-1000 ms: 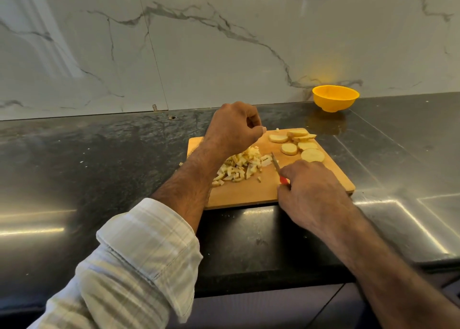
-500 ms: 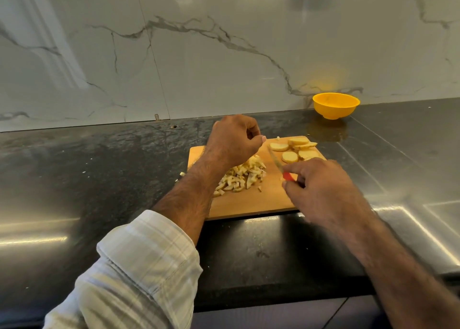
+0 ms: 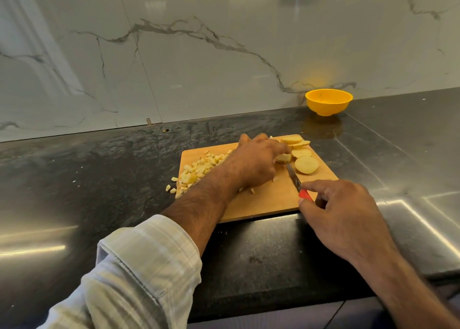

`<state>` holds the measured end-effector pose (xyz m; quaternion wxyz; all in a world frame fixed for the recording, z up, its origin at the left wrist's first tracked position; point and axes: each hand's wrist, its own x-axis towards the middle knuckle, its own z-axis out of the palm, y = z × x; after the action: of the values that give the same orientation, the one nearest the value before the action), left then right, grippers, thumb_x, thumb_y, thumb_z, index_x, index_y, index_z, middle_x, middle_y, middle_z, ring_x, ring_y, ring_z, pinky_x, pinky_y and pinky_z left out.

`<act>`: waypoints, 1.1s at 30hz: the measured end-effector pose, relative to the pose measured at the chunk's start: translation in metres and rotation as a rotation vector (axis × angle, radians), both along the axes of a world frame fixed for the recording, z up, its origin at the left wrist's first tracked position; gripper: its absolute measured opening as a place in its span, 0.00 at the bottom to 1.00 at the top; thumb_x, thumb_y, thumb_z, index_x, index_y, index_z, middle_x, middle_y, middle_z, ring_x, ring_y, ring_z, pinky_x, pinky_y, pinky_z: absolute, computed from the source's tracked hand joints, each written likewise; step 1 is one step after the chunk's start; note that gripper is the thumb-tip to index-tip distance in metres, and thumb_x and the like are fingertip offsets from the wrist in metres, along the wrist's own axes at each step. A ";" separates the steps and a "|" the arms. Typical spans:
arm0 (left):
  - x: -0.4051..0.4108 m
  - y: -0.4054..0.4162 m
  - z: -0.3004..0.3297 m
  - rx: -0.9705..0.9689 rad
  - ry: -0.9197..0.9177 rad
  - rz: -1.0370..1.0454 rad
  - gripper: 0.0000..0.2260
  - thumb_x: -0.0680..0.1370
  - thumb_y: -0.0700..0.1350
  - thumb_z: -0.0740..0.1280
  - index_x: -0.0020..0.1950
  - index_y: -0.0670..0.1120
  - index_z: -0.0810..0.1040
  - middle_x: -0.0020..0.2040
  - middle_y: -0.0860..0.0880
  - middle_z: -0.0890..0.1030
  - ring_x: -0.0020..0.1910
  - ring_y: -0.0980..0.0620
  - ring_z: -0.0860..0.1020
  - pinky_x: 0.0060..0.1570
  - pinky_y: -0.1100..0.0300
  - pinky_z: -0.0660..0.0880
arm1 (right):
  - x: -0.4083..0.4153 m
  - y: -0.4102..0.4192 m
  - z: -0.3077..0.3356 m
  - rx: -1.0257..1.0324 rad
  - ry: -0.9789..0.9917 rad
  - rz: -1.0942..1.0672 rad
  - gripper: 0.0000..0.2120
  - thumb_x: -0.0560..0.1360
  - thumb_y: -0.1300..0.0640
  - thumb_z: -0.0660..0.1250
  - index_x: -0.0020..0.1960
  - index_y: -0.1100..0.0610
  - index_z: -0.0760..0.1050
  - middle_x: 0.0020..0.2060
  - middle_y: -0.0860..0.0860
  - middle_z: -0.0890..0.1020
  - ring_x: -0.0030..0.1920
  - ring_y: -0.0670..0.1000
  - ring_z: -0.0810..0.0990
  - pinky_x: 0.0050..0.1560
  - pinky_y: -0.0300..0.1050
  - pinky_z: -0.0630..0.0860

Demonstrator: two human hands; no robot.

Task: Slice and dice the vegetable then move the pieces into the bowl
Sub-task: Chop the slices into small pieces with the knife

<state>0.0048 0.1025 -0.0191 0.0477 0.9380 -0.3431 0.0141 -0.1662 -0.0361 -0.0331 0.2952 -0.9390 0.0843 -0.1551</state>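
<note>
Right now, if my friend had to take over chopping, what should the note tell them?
Left hand: fingers on a potato slice at the far right of the cutting board.
Right hand: holds the red-handled knife, blade pointing at the slices.
Done: diced potato pile on the board's left, a few bits on the counter.
Left: dice the remaining round slices, then move everything into the empty yellow bowl by the wall.

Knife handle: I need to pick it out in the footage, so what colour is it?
Red, seen in the head view, held by the right hand.

Yellow bowl (image 3: 328, 102), red-handled knife (image 3: 297, 183), pale plaid sleeve (image 3: 139, 269), grey-veined white marble wall (image 3: 199, 55).
</note>
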 end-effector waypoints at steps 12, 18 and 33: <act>0.016 0.045 0.020 -0.246 -0.195 0.090 0.15 0.84 0.43 0.63 0.66 0.56 0.82 0.63 0.55 0.82 0.66 0.50 0.72 0.66 0.43 0.63 | -0.018 0.042 0.005 -0.027 0.099 0.181 0.13 0.81 0.44 0.67 0.63 0.44 0.81 0.44 0.41 0.80 0.44 0.45 0.79 0.47 0.42 0.81; 0.015 0.048 0.017 -0.343 -0.266 0.119 0.12 0.83 0.45 0.64 0.62 0.54 0.84 0.57 0.54 0.83 0.62 0.49 0.74 0.62 0.47 0.64 | -0.005 0.025 0.010 -0.022 -0.010 0.098 0.18 0.80 0.45 0.69 0.69 0.44 0.80 0.39 0.40 0.81 0.39 0.43 0.80 0.39 0.39 0.78; -0.001 -0.003 0.003 -0.046 0.083 0.019 0.23 0.85 0.43 0.64 0.79 0.60 0.70 0.80 0.53 0.70 0.78 0.49 0.63 0.77 0.37 0.57 | -0.003 0.010 -0.011 0.119 -0.134 -0.042 0.18 0.79 0.48 0.71 0.68 0.46 0.82 0.30 0.43 0.80 0.35 0.46 0.79 0.40 0.36 0.71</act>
<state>0.0033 0.0997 -0.0158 0.0835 0.9396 -0.3315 -0.0165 -0.1697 -0.0262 -0.0439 0.3522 -0.9053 0.0928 -0.2185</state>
